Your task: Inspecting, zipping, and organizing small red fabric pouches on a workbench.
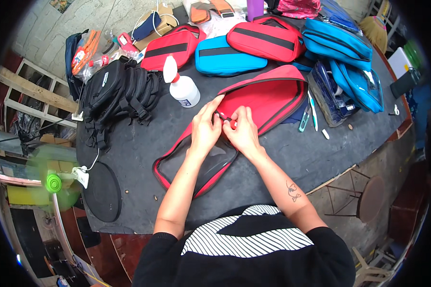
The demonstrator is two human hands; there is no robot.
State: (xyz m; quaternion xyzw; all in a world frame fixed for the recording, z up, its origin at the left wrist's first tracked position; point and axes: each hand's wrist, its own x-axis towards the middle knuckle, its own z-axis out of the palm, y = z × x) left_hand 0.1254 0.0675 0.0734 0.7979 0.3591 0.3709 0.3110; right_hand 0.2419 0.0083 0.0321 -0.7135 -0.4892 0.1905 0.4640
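Observation:
A red zippered pouch (261,98) lies unfolded in front of me, its two halves spread apart. The near half has a clear window panel (189,165) with a dark zipper edge. My left hand (206,131) is closed on the pouch at the join between the halves, with thumb and fingers pinching its edge. Beside it, nearly touching, my right hand (243,131) pinches the same dark-edged spot. A small dark piece shows between the fingertips, too small to name. A white spray bottle (184,91) stands upright just beyond my left hand.
Finished-looking red pouches (263,40) and a blue pouch (230,57) lie at the back, more blue ones (337,43) at right. A black backpack (122,91) sits left. Right of the open pouch are a cutter (304,120) and a pen (313,112). A green fan (53,182) spins at left.

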